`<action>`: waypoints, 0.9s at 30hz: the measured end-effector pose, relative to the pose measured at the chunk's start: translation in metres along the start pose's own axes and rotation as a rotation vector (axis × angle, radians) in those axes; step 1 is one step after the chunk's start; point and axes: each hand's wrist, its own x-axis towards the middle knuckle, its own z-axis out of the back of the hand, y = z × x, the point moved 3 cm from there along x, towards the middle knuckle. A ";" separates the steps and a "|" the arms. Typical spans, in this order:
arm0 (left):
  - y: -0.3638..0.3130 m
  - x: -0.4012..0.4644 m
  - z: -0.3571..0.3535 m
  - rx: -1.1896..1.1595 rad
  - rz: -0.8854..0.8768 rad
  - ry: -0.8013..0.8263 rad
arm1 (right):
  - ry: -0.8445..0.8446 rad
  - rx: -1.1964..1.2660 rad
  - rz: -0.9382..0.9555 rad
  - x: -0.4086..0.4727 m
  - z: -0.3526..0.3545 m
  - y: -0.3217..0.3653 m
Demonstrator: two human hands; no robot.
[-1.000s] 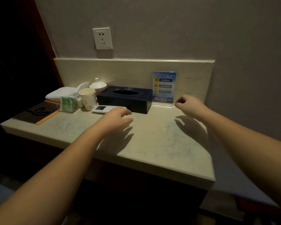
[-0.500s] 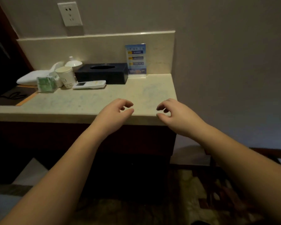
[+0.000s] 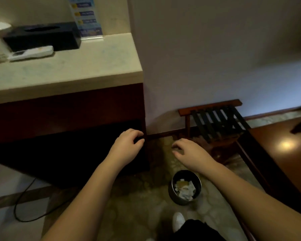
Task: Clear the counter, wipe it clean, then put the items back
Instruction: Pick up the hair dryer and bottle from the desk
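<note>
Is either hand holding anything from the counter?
No: the left hand and right hand hang empty below the counter, above the floor.

Counter [image 3: 87,66]: cream, faint blue mottling. Tissue box [image 3: 42,36]: black. Remote [image 3: 31,53]: white. Sign [image 3: 87,18]: blue, yellow marks. Cabinet [image 3: 68,105]: dark red-brown. Bin [image 3: 186,186]: dark, white scraps inside. Rack [image 3: 215,120]: brown, black straps.

counter [image 3: 64,70] front bare, tissue box [image 3: 42,36], remote [image 3: 31,52] crowding back; bin [image 3: 186,187], rack [image 3: 215,124] on floor
</note>
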 end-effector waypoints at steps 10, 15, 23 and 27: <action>-0.089 0.011 -0.135 0.063 -0.167 0.313 | -0.024 0.142 -0.309 -0.082 -0.013 -0.128; -0.165 0.025 -0.204 0.097 -0.258 0.418 | -0.056 0.196 -0.406 -0.126 0.006 -0.213; -0.299 0.045 -0.308 0.119 -0.316 0.522 | -0.088 0.347 -0.595 -0.204 0.057 -0.365; -0.358 0.060 -0.352 0.117 -0.329 0.554 | -0.107 0.419 -0.685 -0.237 0.083 -0.438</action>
